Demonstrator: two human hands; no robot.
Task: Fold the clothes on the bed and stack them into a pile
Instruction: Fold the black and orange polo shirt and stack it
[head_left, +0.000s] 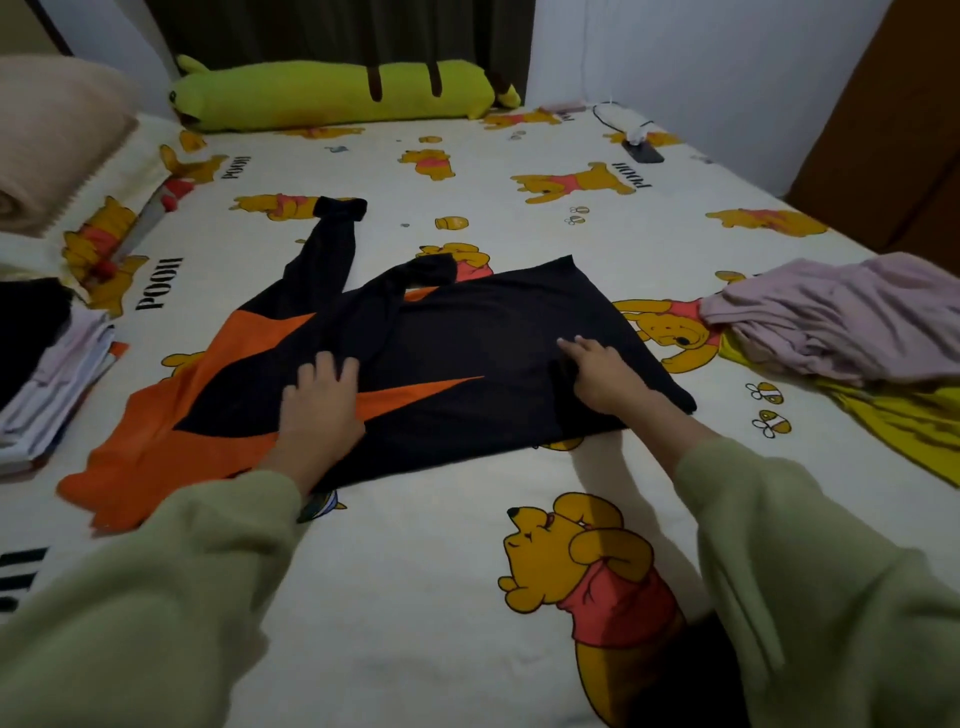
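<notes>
Green plush bolster (337, 96) along far edge; phone (643, 151) with white charger cable (621, 117) beside.

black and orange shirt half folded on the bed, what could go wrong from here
1. One long sleeve lies stretched out away from the black and orange shirt; folding on without tucking it in may leave it hanging out.
2. Left hand and right hand press flat on the shirt; lifting them could let the fold spring open.

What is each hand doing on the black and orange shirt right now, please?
Left hand: open, fingers straight, pressing flat on the black and orange shirt.
Right hand: open, fingers extended, touching the shirt; holding nothing.
</notes>
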